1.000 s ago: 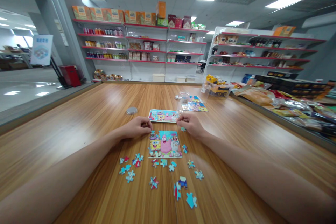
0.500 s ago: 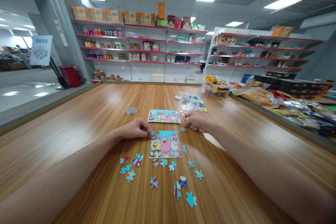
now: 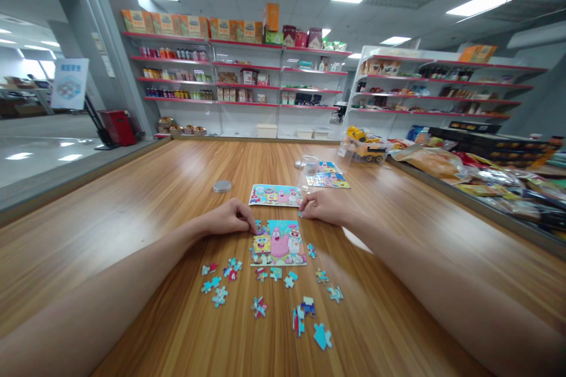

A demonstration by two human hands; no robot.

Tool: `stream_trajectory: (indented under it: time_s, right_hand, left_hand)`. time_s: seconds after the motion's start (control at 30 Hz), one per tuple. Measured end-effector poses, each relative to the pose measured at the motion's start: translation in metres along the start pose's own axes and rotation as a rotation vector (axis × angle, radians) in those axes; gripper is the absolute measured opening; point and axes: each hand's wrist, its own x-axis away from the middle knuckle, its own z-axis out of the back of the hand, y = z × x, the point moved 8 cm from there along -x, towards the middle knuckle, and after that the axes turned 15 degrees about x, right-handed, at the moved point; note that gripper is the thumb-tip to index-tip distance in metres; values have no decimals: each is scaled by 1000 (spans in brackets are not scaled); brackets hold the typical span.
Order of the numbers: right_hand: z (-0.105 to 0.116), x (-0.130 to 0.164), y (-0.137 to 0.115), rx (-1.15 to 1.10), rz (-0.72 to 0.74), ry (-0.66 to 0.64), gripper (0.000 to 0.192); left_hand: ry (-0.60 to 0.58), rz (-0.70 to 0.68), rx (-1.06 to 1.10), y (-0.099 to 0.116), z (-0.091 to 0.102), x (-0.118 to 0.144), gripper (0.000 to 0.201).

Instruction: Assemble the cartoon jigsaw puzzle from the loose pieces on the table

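A partly assembled jigsaw puzzle (image 3: 279, 244) with cartoon figures lies on the wooden table before me. My left hand (image 3: 234, 217) is closed, its fingertips against the puzzle's upper left edge; what they pinch, if anything, is hidden. Just beyond the upper right corner, my right hand (image 3: 326, 207) pinches a small blue puzzle piece (image 3: 300, 214) at the table surface. A printed reference picture (image 3: 276, 195) lies behind the puzzle, between the hands. Loose pieces are scattered nearer to me, among them a red and blue piece (image 3: 259, 307) and a light blue piece (image 3: 322, 336).
A round metal lid (image 3: 221, 186) lies at left behind my left hand. Farther back stand a clear jar (image 3: 311, 165), another picture sheet (image 3: 328, 179) and a clear bin with yellow toy vehicles (image 3: 369, 151). Packaged goods (image 3: 495, 188) fill the right side beyond the table's edge.
My right hand has shifted slightly left and its fingers have closed on the blue piece that lay below it. That piece has moved a little left. The left hand stays in place.
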Motion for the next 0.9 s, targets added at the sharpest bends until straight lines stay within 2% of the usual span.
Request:
stream_trajectory:
  time_s: [0.1,0.17,0.33,0.43,0.57,0.7,0.8,0.9]
  right_hand:
    - [4,3,-10,172,54,127,10]
    - [3,5,-14,235,82,160,10]
    - [-2,8,-22,193,233,177,10]
    - [-3,11,-28,164,332,205,8]
    - [-5,11,-25,91,320,190,6]
    - [1,16,-29,17,277,314,6]
    - [-8,20,-43,-95,265,251,9]
    - [-22,26,-66,-20,363,134,9]
  left_hand:
    - [0,-10,-1,-1,0,0,17]
    - [3,-15,-1,-1,1,0,16]
    - [2,-45,-34,1,-1,1,16]
    - [64,-170,-138,10,-3,3,20]
    - [156,-372,-294,27,-10,9,20]
    - [147,-387,-329,31,-16,8,20]
    - [135,-355,-327,29,-16,6,21]
    - [119,-364,-325,29,-16,7,20]
